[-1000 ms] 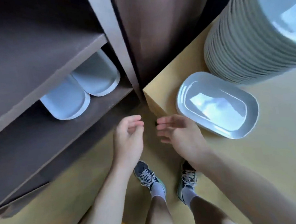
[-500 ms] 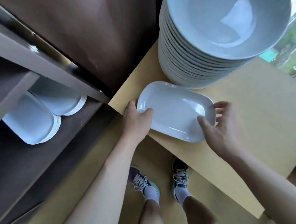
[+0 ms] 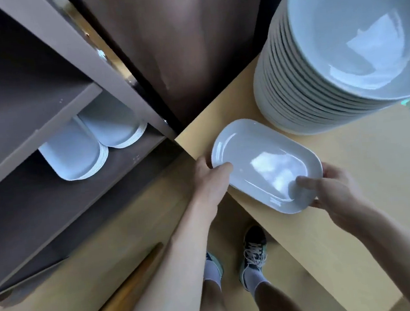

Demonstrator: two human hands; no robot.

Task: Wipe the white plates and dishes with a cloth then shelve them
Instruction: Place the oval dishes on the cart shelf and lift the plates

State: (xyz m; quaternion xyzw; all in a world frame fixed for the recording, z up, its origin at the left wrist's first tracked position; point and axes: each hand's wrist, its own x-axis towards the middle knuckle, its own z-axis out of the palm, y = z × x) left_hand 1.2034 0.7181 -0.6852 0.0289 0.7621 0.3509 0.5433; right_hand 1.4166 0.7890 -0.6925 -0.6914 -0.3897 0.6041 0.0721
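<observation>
Both hands are on one white oval dish (image 3: 267, 166). I see the left hand (image 3: 209, 180) gripping its left end, thumb laid over the rim onto the inside, other fingers hidden underneath. At the other end the right hand (image 3: 335, 190) grips too, thumb pressed on the inner surface and fingers curled round the rim from below.

The dish is face up and glossy, at the near corner of the pale wood table (image 3: 376, 176). Its near long side sticks out past the table edge. I can't tell if it rests on the top or is lifted just clear.

Just behind it on the same table is a tall stack of bowls (image 3: 300, 91), round and white, close to the dish's far rim. I read a small gap between them.

Left of the table stands a dark brown shelf unit (image 3: 53, 207). On its lower shelf two piles of the same oval dishes sit side by side, the near pile (image 3: 73, 155) and the far pile (image 3: 113, 124). Both are half hidden under the board above, and I can't tell whether they touch.

Below are bare legs, white socks and dark sneakers (image 3: 254, 248) on the yellowish floor (image 3: 51, 308), with the feet between shelf unit and table. A wooden stick (image 3: 131, 280) lies on the floor beside the left forearm. I can't tell what it is.
</observation>
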